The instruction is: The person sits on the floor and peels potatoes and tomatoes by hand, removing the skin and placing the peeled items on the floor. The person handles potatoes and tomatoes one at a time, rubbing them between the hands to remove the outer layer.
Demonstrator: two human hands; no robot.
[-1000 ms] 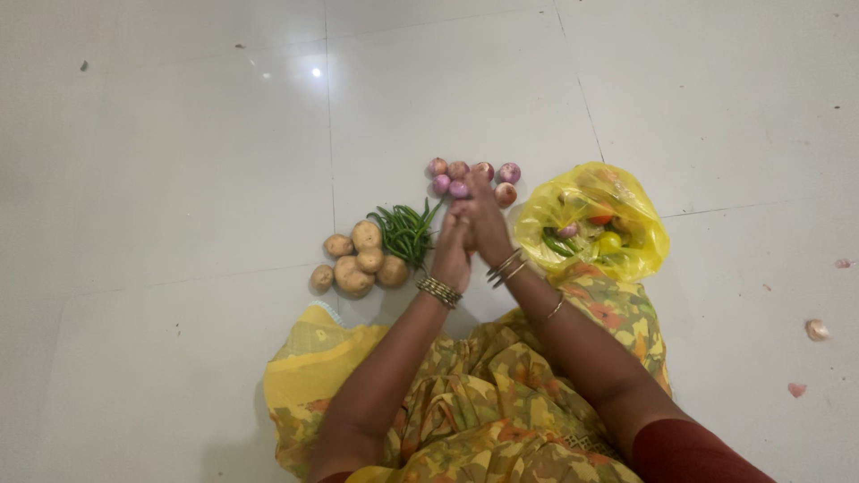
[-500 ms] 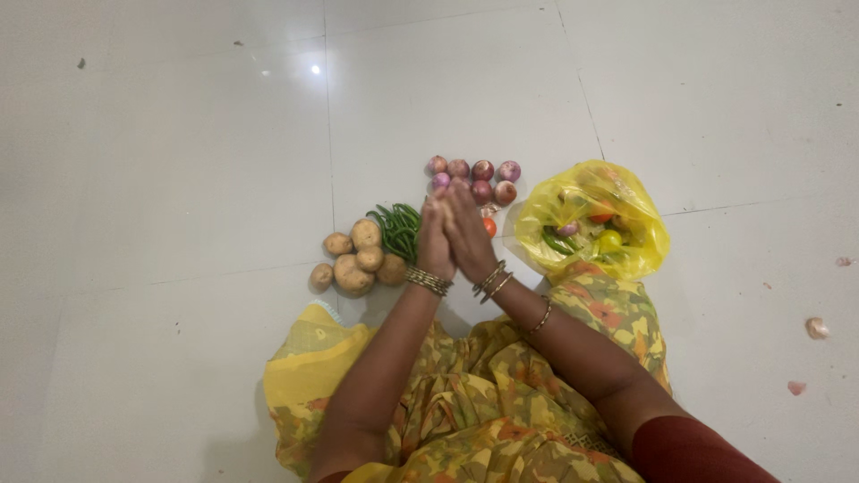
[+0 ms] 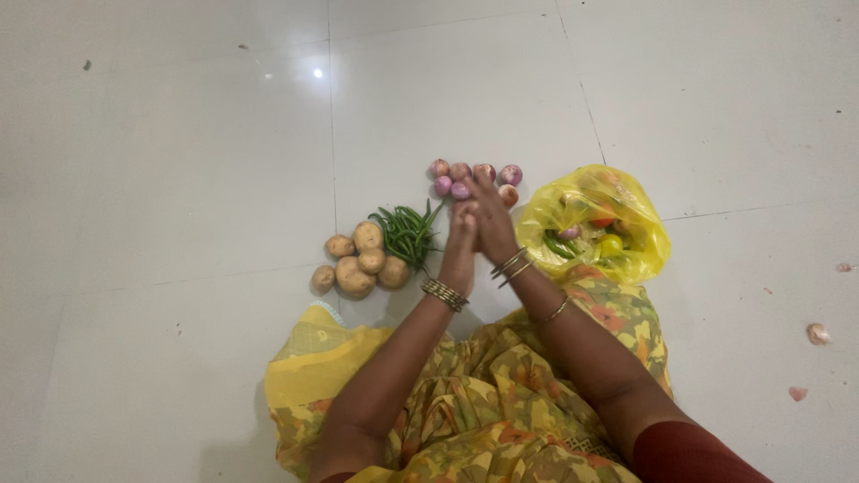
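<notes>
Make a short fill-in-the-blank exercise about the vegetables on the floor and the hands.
1. The potatoes lie in a pile beside the green ____.
2. The bag holding mixed vegetables is ____ in colour.
3. The left hand and right hand are pressed ____ in front of the onions.
4. Both wrists wear ____.

Missing words: beans; yellow; together; bangles

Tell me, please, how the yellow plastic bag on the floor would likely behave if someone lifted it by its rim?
The yellow plastic bag looks thin and crinkled, so it would probably sag and fold, not hold its shape. The vegetables showing through it would likely slide together at the bottom, and could spill from the open mouth if it tipped.
</notes>
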